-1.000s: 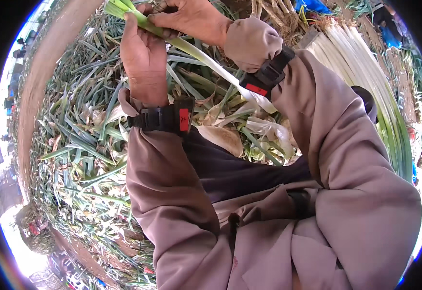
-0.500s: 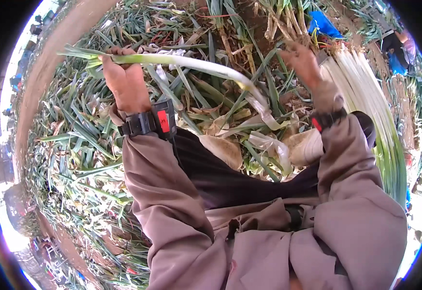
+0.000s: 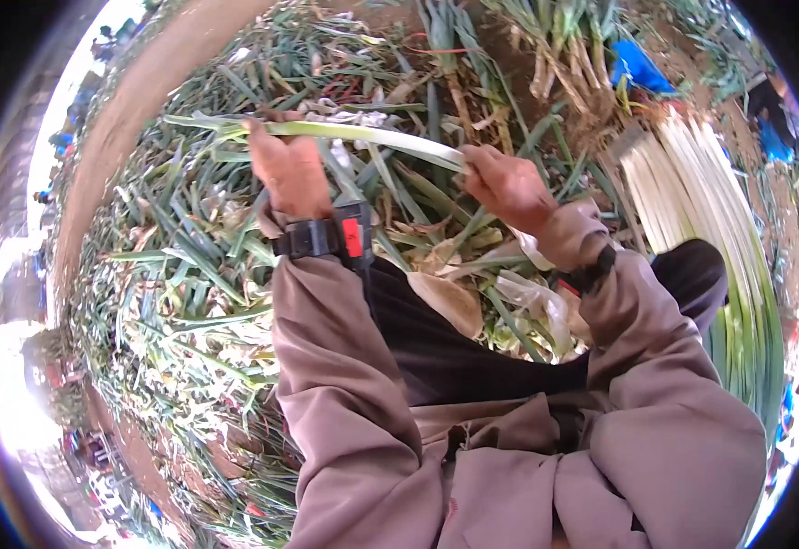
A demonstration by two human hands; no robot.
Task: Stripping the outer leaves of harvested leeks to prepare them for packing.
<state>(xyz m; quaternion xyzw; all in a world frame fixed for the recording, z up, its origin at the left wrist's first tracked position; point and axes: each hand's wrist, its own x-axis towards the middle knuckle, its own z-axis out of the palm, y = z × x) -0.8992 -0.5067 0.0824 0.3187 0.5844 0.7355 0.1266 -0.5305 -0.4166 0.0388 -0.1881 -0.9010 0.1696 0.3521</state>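
One long leek [image 3: 376, 136] stretches crosswise between my two hands. My left hand [image 3: 287, 171] is closed around its green leafy end, with the cut leaf tips sticking out to the left. At the white end, my right hand [image 3: 512, 188] pinches the stalk with bent fingers; the very tip is hidden behind them. Below my right wrist hangs a pale strip of peel, partly covered by the wrist. A neat pile of cleaned leeks [image 3: 703, 197] lies at my right, white ends away from me and green leaves toward me.
Stripped leaves and peelings [image 3: 180, 274] cover the ground at left and in front. Uncleaned leeks with roots [image 3: 578, 78] lie at the far right, beside a blue scrap [image 3: 640, 68]. My bent knee [image 3: 690, 274] sits against the clean pile.
My right hand, open and apart from the leek earlier, has come left and closed on its white end. The whole view has shifted slightly; my left hand keeps hold of the green end.
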